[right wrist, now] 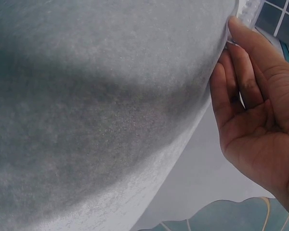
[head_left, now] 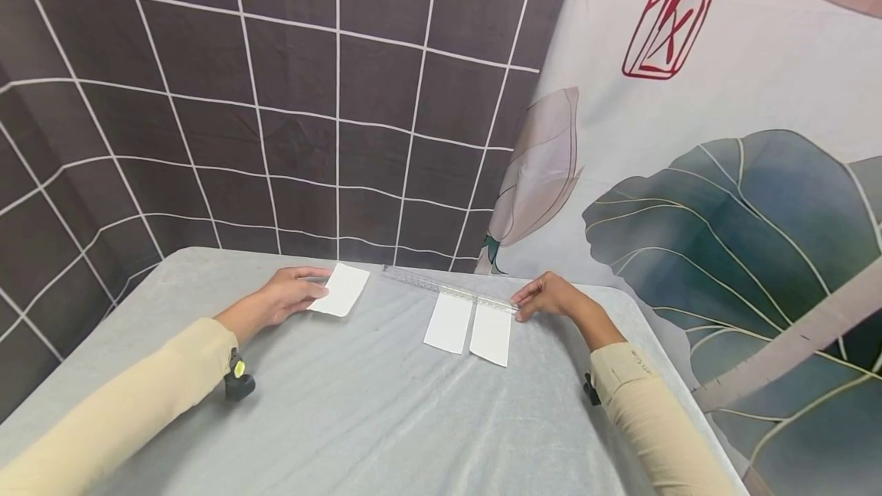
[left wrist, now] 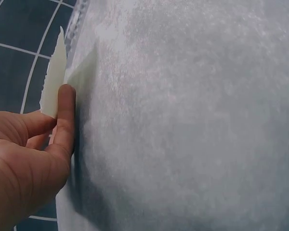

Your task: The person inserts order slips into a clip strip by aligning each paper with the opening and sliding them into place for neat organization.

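Note:
My left hand (head_left: 289, 295) pinches a white piece of paper (head_left: 342, 289) between thumb and fingers, at the far left part of the table. In the left wrist view the paper (left wrist: 54, 79) stands tilted up from the cloth, one edge ragged. My right hand (head_left: 547, 297) grips the right end of a clear ruler (head_left: 420, 279), thumb and fingertips at its tip. Two more white paper pieces (head_left: 449, 322) (head_left: 491, 335) lie side by side with a narrow gap, their upper edges under the ruler. In the right wrist view the ruler (right wrist: 250, 10) shows only at the top.
A pale grey cloth (head_left: 358, 419) with soft creases covers the table. Behind its far edge hangs a dark curtain (head_left: 289, 144) with a white grid. On the right hangs a white curtain (head_left: 599, 144) with painted leaves.

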Available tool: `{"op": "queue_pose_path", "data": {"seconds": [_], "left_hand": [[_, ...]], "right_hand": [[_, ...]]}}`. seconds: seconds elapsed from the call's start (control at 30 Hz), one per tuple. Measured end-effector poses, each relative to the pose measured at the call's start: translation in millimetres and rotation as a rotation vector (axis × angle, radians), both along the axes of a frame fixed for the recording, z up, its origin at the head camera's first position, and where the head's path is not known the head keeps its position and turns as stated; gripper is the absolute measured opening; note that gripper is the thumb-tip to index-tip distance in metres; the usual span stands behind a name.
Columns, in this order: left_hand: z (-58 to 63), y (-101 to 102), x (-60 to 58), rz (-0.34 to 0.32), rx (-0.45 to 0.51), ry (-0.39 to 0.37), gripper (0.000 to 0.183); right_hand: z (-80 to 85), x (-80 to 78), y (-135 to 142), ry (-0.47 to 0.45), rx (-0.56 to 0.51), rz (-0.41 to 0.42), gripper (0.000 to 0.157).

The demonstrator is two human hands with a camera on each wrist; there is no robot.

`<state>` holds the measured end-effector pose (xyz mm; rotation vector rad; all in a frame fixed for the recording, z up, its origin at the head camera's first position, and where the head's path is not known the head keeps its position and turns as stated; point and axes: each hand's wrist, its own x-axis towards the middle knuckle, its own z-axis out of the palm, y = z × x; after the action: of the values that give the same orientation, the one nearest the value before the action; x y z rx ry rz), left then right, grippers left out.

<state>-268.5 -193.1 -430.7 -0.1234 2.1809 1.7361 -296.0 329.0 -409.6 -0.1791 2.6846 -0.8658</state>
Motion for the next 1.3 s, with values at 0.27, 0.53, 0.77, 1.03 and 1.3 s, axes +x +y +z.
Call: {"op": "queue_pose_path", "data": {"seconds": [0.27, 0.53, 0.77, 1.03, 1.3], "left_hand": [[-2.2, 9, -2.1, -0.010, 0.026, 0.009, 0.066], [-2.4, 16, -4.6, -0.019, 0.034, 0.004, 0.065], [-3.1, 20, -4.6, -0.029, 0.032, -0.003, 0.064], [-2.1, 23, -4.6, -0.031, 0.020, 0.008, 0.059], [-3.3, 26, -5.6, -0.034, 0.004, 0.013, 0.058]], "right_hand": [[1.5, -1.0, 0, 0.000, -0.002, 0.003, 0.033], [0.6, -1.7, 0, -0.004, -0.006, 0.003, 0.033], [-1.0, -1.4, 0, -0.002, 0.002, 0.007, 0.032], [-1.1, -2.4, 1, -0.002, 0.004, 0.010, 0.033], [-1.4, -2.2, 2, 0.004, 0.003, 0.015, 0.033]]}}
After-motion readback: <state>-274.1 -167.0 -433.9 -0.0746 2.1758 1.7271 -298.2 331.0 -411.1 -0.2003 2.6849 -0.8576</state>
